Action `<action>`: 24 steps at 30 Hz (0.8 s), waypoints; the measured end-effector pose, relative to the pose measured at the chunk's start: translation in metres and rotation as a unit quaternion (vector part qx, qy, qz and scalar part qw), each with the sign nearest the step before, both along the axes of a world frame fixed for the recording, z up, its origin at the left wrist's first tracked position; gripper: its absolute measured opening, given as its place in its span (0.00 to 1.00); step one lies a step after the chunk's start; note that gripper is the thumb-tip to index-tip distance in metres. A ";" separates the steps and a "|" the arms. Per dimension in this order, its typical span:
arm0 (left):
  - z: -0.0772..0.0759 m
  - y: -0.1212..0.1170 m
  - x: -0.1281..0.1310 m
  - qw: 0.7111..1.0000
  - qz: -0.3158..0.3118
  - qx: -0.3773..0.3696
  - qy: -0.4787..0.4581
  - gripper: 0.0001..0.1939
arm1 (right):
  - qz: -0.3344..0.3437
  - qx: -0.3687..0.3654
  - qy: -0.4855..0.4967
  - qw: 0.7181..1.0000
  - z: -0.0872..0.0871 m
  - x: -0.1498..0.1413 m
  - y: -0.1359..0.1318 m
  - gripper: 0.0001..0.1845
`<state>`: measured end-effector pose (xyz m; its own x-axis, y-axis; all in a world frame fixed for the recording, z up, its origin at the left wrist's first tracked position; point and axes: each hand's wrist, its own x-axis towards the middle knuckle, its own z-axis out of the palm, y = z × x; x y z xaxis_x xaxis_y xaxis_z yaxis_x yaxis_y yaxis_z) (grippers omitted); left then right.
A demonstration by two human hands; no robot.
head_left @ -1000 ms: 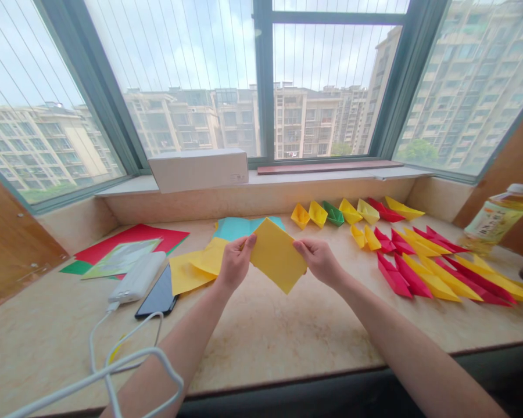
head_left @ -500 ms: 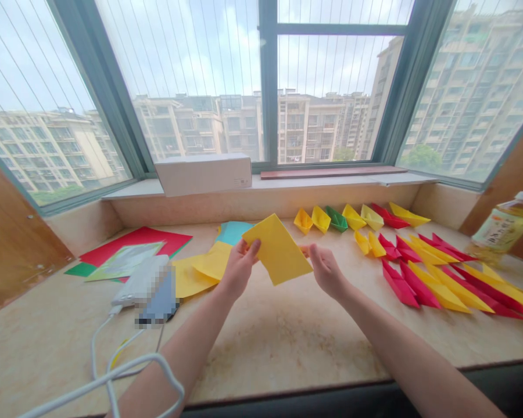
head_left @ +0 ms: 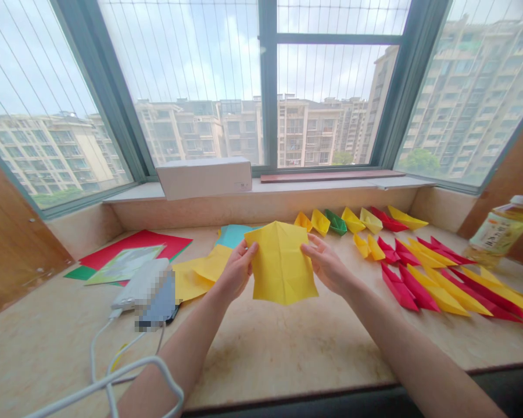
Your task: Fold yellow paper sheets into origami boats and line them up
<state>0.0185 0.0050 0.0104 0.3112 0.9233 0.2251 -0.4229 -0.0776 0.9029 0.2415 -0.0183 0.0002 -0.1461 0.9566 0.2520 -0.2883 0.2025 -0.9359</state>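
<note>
A sheet of yellow paper is held up above the counter, with crease lines running through it and a ridge down its middle. My left hand pinches its left edge, thumb on the near face. At the right edge, my right hand grips it the same way, with the fingers behind partly hidden. More yellow paper lies on the counter just left of my left hand, beside a light blue sheet.
Folded paper boats in several colours stand in rows at the right, near a bottle. To the left lie red paper, a white power bank, a phone and white cables. A white box rests on the sill.
The yellow paper has been opened out from a folded, tilted shape into a wider creased sheet facing me. My right hand has shifted to its right edge.
</note>
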 end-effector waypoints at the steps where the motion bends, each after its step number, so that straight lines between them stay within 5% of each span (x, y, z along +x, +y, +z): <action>1: 0.000 0.004 -0.002 1.000 0.024 0.008 0.018 0.20 | -0.022 -0.002 0.012 1.000 0.000 0.003 0.002 0.29; 9: -0.011 0.023 -0.018 0.966 0.195 0.079 0.149 0.15 | -0.056 0.014 -0.054 0.997 -0.004 0.007 0.008 0.25; 19: -0.016 0.022 -0.013 0.962 0.181 0.077 0.188 0.15 | -0.154 0.201 -0.258 0.932 -0.020 0.003 0.011 0.16; 24: -0.012 0.020 -0.012 0.972 0.174 0.073 0.139 0.15 | -0.143 0.073 -0.151 0.975 -0.016 0.002 0.008 0.18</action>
<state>0.0067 0.0246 -0.0017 0.0537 0.9479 0.3139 -0.0896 -0.3085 0.9470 0.2437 -0.0099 -0.0157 0.0333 0.9265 0.3749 0.0839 0.3712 -0.9248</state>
